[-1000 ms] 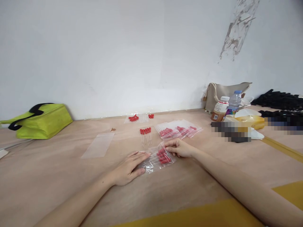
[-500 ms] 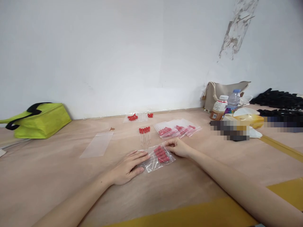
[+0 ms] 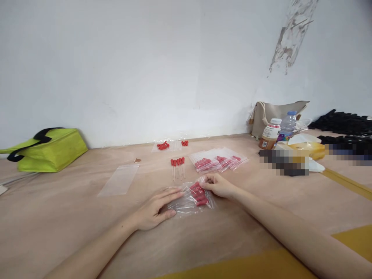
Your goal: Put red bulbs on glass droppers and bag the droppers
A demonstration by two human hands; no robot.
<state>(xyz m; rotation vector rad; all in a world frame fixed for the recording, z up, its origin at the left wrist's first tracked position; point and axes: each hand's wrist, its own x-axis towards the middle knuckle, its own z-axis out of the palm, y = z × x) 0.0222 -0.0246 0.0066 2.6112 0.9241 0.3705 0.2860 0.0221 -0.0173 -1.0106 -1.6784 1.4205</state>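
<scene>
A clear zip bag (image 3: 186, 201) lies on the table with several red-bulbed droppers (image 3: 198, 193) inside, their bulbs toward its right end. My left hand (image 3: 155, 209) rests on the bag's left end, fingers stretched and thumb apart. At the upper right corner, my right hand (image 3: 217, 185) pinches the bag's zip edge between thumb and fingers; the plastic there is crumpled. Just beyond the bag, several loose droppers (image 3: 178, 162) lie in a row, red bulbs away from me. Farther right sit overlapping filled zip bags (image 3: 206, 164).
An empty clear bag (image 3: 119, 180) lies flat at left. Near the wall are red bulbs (image 3: 163, 145) on plastic. A lime-green bag (image 3: 55, 149) stands far left. Bottles (image 3: 270, 133), a beige bag (image 3: 258, 116) and black items (image 3: 340, 122) occupy the right.
My right hand has shifted slightly left and inward with the bag's edge, bending it over the red bulbs. The bag is now wrinkled. My left hand stays nearly still.
</scene>
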